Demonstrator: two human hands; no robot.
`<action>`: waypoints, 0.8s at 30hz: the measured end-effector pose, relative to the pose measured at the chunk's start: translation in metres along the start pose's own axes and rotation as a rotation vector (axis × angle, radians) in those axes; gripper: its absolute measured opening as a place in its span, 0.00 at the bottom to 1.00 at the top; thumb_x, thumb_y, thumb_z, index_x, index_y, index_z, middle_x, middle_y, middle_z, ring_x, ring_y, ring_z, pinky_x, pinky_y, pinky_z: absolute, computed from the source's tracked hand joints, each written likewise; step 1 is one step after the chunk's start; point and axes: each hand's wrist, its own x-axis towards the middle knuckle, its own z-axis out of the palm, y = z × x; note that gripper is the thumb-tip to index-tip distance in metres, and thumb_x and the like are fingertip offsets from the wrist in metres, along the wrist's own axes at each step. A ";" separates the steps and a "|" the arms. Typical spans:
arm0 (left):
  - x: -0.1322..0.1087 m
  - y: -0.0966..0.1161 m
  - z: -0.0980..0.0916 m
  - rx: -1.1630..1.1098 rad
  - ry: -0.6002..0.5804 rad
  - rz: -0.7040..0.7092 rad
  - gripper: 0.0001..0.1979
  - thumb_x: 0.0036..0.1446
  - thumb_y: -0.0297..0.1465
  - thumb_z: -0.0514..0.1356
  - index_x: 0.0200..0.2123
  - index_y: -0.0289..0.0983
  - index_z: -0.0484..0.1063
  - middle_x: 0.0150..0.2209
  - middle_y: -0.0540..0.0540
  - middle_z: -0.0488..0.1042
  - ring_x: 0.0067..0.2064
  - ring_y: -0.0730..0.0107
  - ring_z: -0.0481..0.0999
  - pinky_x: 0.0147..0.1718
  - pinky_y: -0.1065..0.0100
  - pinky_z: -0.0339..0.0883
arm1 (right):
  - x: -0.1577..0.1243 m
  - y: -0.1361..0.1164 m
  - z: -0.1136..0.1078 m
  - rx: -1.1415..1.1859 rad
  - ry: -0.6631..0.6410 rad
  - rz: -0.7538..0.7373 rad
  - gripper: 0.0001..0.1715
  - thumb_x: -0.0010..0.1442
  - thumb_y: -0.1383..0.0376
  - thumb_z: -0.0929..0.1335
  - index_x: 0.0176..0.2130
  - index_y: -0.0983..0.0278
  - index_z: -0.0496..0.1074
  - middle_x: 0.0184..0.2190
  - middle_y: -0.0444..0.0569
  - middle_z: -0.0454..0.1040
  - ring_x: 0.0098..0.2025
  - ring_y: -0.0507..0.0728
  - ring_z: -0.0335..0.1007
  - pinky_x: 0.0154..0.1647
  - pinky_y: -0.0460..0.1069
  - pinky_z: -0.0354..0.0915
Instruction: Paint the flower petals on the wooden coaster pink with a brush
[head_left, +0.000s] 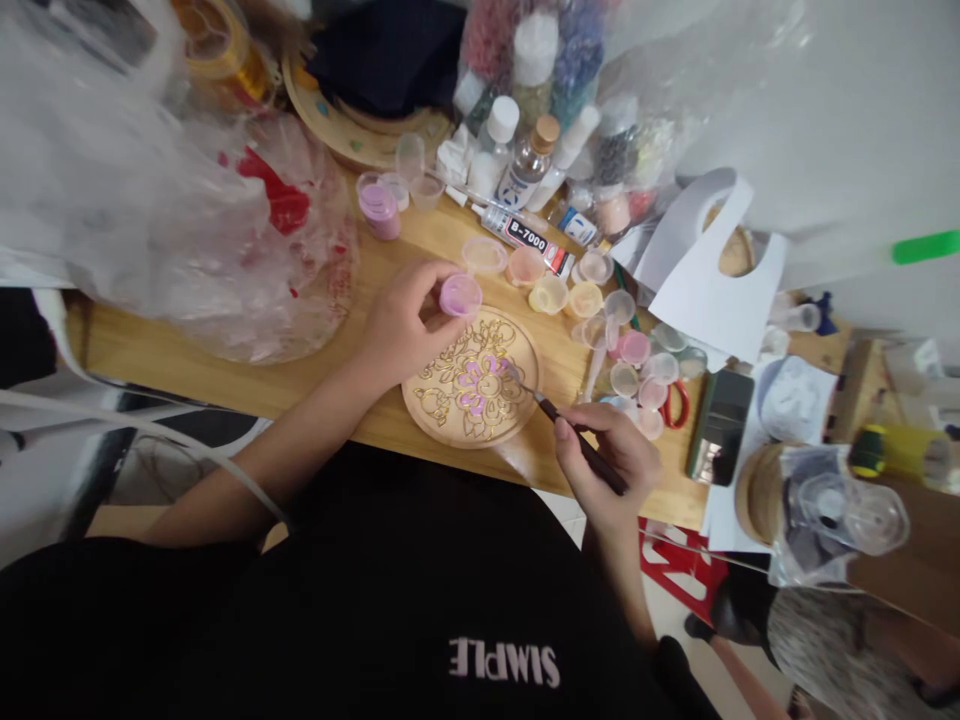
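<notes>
A round wooden plate [420,405] lies near the table's front edge, with a flower pattern in raised gold lines. Some petals carry purple paint; others show bare wood. Over its upper left edge, my left hand [409,320] is closed around a small clear cup of purple paint [460,296], tilted a little toward me. My right hand [611,455] grips a dark-handled tool [574,440] with a thin metal shaft, like a pen. Its tip is over the petals at the plate's right side; I cannot tell whether it touches them.
Several small paint cups [624,379] crowd the right of the plate, beside red-handled scissors [676,404] and a black phone [721,425]. Behind stand a B-7000 glue tube [525,236] and bottles [529,165]. A plastic bag [262,250] fills the left. A person's leg [739,665] shows lower right.
</notes>
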 end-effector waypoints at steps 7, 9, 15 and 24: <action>-0.001 -0.001 0.002 0.018 0.005 0.018 0.14 0.55 0.27 0.64 0.46 0.40 0.71 0.44 0.46 0.79 0.43 0.63 0.79 0.47 0.62 0.75 | -0.006 0.007 0.002 0.001 0.002 -0.076 0.13 0.60 0.75 0.72 0.42 0.58 0.77 0.32 0.44 0.81 0.33 0.55 0.78 0.35 0.51 0.74; -0.001 -0.001 0.002 0.024 0.005 0.015 0.14 0.55 0.27 0.64 0.46 0.40 0.71 0.44 0.47 0.80 0.44 0.64 0.79 0.48 0.63 0.75 | -0.007 0.008 0.002 -0.006 -0.009 -0.084 0.13 0.60 0.75 0.72 0.42 0.59 0.77 0.32 0.44 0.81 0.34 0.54 0.78 0.35 0.50 0.74; 0.000 -0.003 0.003 0.017 0.018 0.034 0.14 0.55 0.29 0.64 0.46 0.39 0.72 0.43 0.46 0.79 0.41 0.64 0.79 0.45 0.62 0.75 | -0.008 0.012 0.003 -0.038 -0.009 -0.115 0.13 0.60 0.75 0.72 0.43 0.59 0.76 0.33 0.45 0.81 0.33 0.55 0.78 0.34 0.51 0.74; -0.001 -0.007 0.005 0.027 -0.006 0.006 0.15 0.56 0.30 0.64 0.47 0.44 0.71 0.44 0.48 0.79 0.44 0.61 0.80 0.47 0.61 0.76 | -0.010 0.012 0.004 -0.064 -0.016 -0.108 0.11 0.61 0.73 0.72 0.42 0.59 0.76 0.32 0.45 0.81 0.33 0.55 0.78 0.33 0.51 0.74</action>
